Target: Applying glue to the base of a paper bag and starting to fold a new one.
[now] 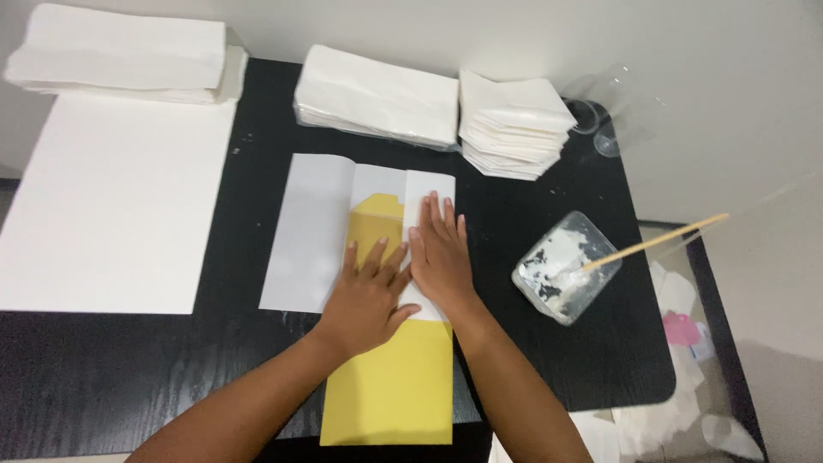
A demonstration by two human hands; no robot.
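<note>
Hands, left (pixel 367 296) and right (pixel 440 253), press flat and spread on the yellow template (pixel 390 386) over white paper (pixel 313 231), glue tray (pixel 566 266) to the right, paper stacks (pixel 429 107) on the far side.

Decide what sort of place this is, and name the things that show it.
Probably a paper-craft worktable: stacks of folded white paper, a tub of white paste with a stick, and both hands pressing a white sheet folded around a yellow template.

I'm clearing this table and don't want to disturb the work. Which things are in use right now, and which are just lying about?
In use:
left hand and right hand, both pressed flat
white sheet, partly folded
yellow card under the fold

Lying about:
paste tray with wooden stick
folded white stacks
large white sheet
</note>
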